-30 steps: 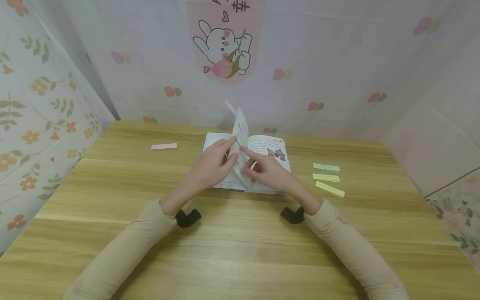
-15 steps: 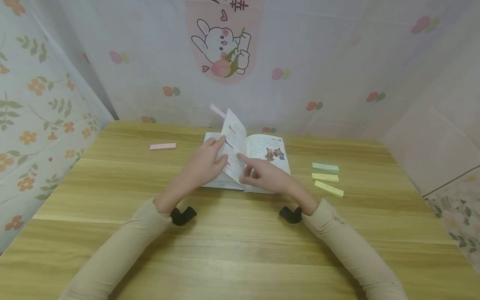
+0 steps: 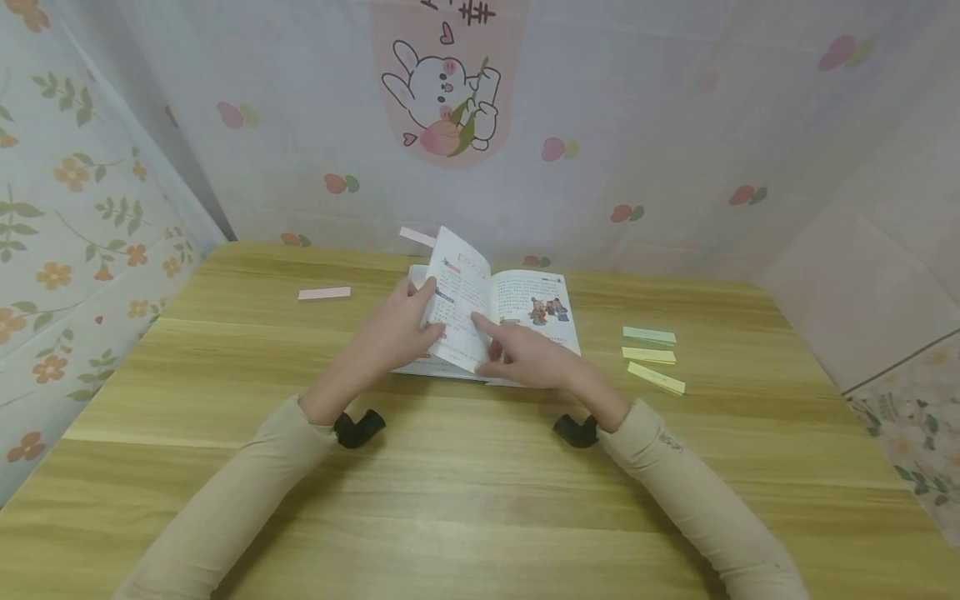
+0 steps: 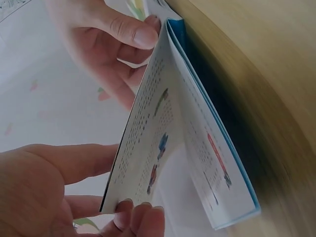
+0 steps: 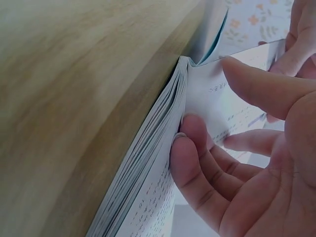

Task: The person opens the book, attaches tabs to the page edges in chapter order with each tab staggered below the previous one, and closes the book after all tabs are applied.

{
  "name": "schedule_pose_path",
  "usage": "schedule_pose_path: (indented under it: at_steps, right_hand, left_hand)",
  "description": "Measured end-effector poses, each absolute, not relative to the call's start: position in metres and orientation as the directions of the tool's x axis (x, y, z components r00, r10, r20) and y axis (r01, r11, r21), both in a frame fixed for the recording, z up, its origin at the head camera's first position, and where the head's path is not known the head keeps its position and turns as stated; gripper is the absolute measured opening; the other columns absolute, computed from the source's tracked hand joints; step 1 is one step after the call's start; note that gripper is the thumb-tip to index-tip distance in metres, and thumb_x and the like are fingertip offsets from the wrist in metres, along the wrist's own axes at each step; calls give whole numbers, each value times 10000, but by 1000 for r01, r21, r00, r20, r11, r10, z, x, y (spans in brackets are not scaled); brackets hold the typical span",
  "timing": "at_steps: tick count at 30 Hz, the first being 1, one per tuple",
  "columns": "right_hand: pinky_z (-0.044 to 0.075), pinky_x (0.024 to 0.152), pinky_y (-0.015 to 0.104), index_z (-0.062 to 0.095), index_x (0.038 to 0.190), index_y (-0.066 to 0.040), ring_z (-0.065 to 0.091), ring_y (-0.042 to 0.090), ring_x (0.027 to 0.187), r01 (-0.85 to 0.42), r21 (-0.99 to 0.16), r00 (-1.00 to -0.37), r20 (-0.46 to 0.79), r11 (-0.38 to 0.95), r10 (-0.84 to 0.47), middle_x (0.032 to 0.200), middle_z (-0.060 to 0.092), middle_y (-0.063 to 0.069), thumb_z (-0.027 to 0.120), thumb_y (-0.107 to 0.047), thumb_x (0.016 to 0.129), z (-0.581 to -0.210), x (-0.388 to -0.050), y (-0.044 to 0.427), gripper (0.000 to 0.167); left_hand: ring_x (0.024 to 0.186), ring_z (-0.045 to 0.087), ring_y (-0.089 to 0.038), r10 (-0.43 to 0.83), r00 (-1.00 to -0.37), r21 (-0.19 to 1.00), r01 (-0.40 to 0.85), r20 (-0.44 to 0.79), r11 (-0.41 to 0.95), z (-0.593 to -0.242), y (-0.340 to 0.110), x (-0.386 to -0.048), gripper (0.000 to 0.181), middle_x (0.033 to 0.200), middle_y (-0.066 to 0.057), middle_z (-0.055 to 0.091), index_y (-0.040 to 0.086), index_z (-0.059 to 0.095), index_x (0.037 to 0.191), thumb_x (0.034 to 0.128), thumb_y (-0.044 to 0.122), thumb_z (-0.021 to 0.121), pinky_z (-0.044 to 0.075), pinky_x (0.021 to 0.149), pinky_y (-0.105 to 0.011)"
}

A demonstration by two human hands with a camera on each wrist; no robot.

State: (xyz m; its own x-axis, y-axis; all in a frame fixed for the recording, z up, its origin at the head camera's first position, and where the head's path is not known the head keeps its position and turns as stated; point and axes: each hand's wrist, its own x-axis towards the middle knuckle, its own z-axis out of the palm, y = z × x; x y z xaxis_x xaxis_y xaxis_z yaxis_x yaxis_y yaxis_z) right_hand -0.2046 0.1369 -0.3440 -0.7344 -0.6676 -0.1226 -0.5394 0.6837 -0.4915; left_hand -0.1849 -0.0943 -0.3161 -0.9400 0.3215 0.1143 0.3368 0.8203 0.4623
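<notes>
You hold up a page of the open white paper book with your left grip.
The book lies on the brown, wood-look counter, right under both your hands. Your left thumb and fingers pinch the outer edge of the lifted, printed white page, which leans to the left. Your right grip is loose, and its fingertips touch the pages close to the middle fold. A thin pink paper strip pokes out past the page's top corner, above your left grip and well apart from your right one.
</notes>
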Motion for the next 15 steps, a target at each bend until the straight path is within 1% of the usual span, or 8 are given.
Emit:
schedule_pose_path:
  at_steps: [4,9,11,15]
  right_hand:
    - [504,776,313,196,1611,-58,591,145,815,-519,-485,-742,-153,703,-653,1015,633,53,699,-322,967,-345,-204,135,859]
    - [478,753,304,147,1618,-61,546,155,808,-489,-490,-745,-196,722,-638,987,595,37,720,-355,949,-349,-207,134,929]
    - [462,731,297,130,1617,-48,522,157,790,-486,-487,-744,-205,726,-635,953,581,30,726,-370,942,-350,-208,134,956]
    - [439,708,288,107,1612,-20,496,150,768,-483,-486,-743,-212,728,-635,915,566,25,731,-385,935,-351,-211,134,991]
  left_hand:
    - [816,548,-292,313,-946,429,316,80,846,-318,-97,-186,720,1227,-271,502,-57,359,1524,959,241,692,482,638,-344]
    - [993,572,-363,306,-951,397,294,34,870,-321,-102,-186,727,1332,-336,480,-65,362,1516,967,285,685,520,800,-449]
    - [1070,573,-391,306,-952,390,288,17,874,-323,-103,-186,730,1386,-351,450,-62,357,1519,972,297,680,518,865,-488]
    - [1156,560,-436,313,-950,378,292,5,878,-327,-106,-188,712,1440,-365,411,-64,366,1511,981,304,667,493,942,-541]
